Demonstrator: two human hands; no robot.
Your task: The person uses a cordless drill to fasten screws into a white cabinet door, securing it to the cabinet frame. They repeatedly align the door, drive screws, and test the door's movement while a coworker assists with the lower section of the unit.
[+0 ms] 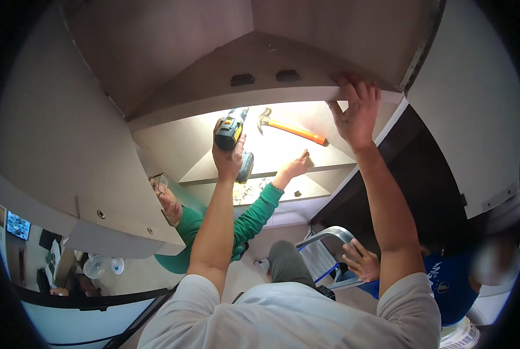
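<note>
My left hand is wrapped round the handle of a cordless drill, black and yellow, raised just under the upper shelf. The drill's battery shows below my fingers. At the right end of the upper shelf, my right hand grips the front edge, with fingers on top and thumb underneath. A claw hammer with an orange handle lies on the lit lower shelf, between my two hands. Two dark oval pieces, one of them a black cap, sit on the upper shelf.
A co-worker's green sleeve reaches in from the left, the hand at the lower shelf. Another person's hand rests by a metal stepladder below right. Cabinet doors stand open, one door at left.
</note>
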